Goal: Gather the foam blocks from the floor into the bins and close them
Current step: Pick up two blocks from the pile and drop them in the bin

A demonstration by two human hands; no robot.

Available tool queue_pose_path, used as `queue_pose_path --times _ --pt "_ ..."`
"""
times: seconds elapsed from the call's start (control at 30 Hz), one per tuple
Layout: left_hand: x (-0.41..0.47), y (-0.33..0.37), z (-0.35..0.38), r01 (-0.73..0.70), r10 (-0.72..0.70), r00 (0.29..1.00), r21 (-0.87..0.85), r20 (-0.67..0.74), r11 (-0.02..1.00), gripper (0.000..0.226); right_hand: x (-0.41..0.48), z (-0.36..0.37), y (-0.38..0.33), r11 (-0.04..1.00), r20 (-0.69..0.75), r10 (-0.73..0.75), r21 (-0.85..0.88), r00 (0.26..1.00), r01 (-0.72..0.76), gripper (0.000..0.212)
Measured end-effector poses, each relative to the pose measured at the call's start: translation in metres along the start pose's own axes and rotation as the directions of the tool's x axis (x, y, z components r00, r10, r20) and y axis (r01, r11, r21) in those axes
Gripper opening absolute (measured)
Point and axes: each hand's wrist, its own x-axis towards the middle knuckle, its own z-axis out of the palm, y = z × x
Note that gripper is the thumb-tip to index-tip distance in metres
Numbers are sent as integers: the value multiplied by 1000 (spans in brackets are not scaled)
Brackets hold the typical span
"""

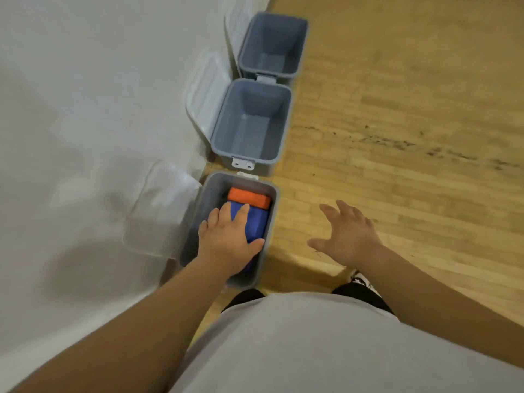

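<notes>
Three smooth grey plastic bins run up the middle of the frame, their clear lids (158, 208) flipped back against the white wall. The nearest bin (270, 231), lower centre, holds a matte orange block (249, 198) and a blue block (256, 222), both rectangular foam. My left hand (229, 239) presses flat on the blue block, fingers straight. My right hand (346, 236) hovers spread and empty over the wood floor (397, 109).
</notes>
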Motion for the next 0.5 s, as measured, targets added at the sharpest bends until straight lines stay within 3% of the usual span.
queue_pose_path --times 0.27,0.5 --pt "29 175 -26 -295 297 954 230 26 927 89 -65 -5 167 916 -21 292 293 956 -273 97" --pt "41 372 -14 -423 400 906 292 137 858 89 -112 -22 357 803 -22 473 422 881 -421 98"
